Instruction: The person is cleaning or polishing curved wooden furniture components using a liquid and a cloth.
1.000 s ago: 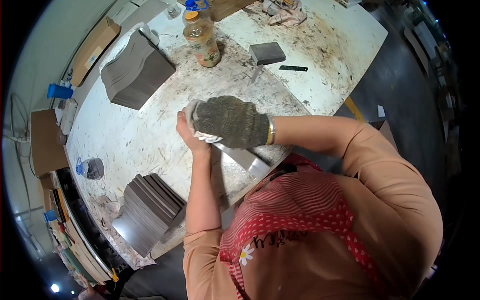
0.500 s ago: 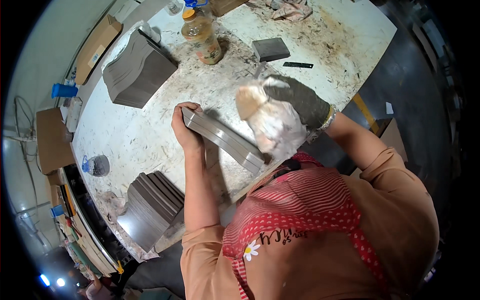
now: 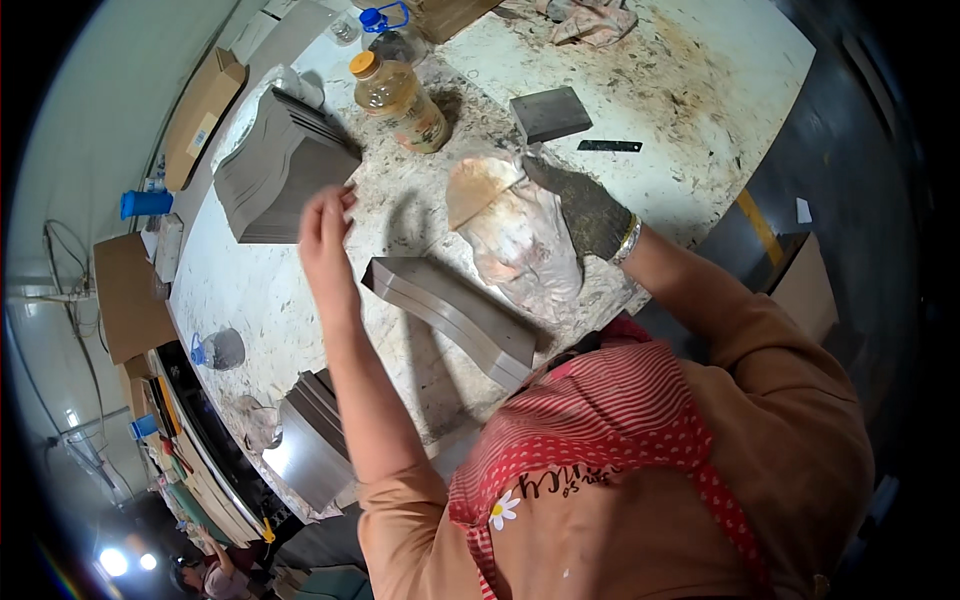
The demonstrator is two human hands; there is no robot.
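A curved grey S-shaped piece (image 3: 455, 315), seemingly several layers thick, rests on the table in front of me with neither hand on it. My bare left hand (image 3: 328, 228) is raised beside the near right corner of a stack of wavy grey pieces (image 3: 270, 165); its fingers are loosely stretched and hold nothing I can see. On my right hand (image 3: 585, 210) is a dark work glove. It grips a stained white cloth (image 3: 515, 235), which hangs just beyond the curved piece. Whether the cloth touches the table is hard to tell.
A second stack of grey pieces (image 3: 305, 450) stands near left, partly behind my forearm. Beyond are an orange-capped bottle (image 3: 400, 105), a grey block (image 3: 550, 114), a thin black blade (image 3: 609, 146) and a crumpled rag (image 3: 590, 20). A blue-handled jug (image 3: 220, 348) sits at the left edge.
My left hand has let go of the curved piece and moved left and away toward the far stack. The cloth in my right hand has shifted a little left. The curved piece now lies untouched.
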